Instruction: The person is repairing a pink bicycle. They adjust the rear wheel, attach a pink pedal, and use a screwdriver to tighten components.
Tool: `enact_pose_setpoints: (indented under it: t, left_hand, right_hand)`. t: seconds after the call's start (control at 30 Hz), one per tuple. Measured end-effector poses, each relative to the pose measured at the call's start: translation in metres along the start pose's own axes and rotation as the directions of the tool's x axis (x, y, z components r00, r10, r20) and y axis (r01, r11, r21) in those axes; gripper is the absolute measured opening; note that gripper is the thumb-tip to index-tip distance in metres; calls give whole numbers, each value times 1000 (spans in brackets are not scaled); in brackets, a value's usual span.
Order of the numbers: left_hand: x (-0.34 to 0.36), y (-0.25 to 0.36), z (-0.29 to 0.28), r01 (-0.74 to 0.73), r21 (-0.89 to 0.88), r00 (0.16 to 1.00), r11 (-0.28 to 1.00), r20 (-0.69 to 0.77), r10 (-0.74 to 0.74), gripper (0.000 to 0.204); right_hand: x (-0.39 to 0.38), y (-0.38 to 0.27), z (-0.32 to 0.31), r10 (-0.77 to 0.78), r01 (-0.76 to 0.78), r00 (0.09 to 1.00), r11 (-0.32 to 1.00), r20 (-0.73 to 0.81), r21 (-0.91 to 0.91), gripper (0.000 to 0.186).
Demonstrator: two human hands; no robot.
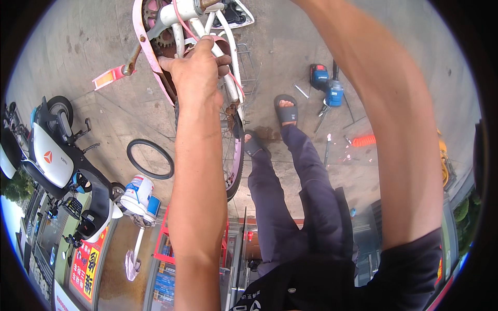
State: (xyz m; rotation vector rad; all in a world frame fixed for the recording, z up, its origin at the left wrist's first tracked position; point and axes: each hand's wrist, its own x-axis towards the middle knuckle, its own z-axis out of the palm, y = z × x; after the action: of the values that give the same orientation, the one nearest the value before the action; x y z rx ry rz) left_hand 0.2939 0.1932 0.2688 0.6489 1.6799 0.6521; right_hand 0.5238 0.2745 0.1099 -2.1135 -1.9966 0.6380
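Note:
A pink and white bicycle fills the top middle, its white frame [168, 15] tilted across the view. My left hand [199, 65] is closed around the frame tubing beside the pink chain guard [143, 39], its fingers curled over the far side. Past the guard, the crank arm [133, 59] carries a pink pedal [111, 76]. A thin pink cable [182, 20] runs along the tubes near my knuckles. Below the hand, my left forearm covers part of the rear wheel [237, 166]. My right forearm reaches up and out at the top edge, so that hand is outside the picture.
On the paving to the right lie a blue cordless power tool [334, 94], a small wrench [301, 91] and an orange coiled hose [363, 140]. At left are a loose tyre [150, 158], white buckets [137, 189] and a parked scooter [54, 155]. My sandalled feet stand beside the wheel.

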Motion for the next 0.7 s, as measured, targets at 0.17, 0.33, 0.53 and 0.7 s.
enact_pose_setpoints:
  t: [0.17, 0.33, 0.53, 0.7]
  left_hand:
    - [-4, -6, -2, -28, -72, 999, 997, -36, 26, 97]
    - [-5, -11, 1, -72, -201, 997, 977, -21, 70, 87]
    - [-3, -33, 15, -86, -238, 987, 968, -152, 51, 96]
    - [-20, -5, 14, 118, -842, 976, 527, 1, -217, 35]
  right_hand:
    - [5, -11, -23, -24, 22, 998, 999, 64, 25, 31]
    - [10, 4, -18, 40, -24, 991, 992, 129, -123, 37]
    - [12, 19, -15, 92, -42, 982, 960, 166, -278, 43]
    - [13, -7, -36, 179, -100, 943, 956, 281, -275, 45]
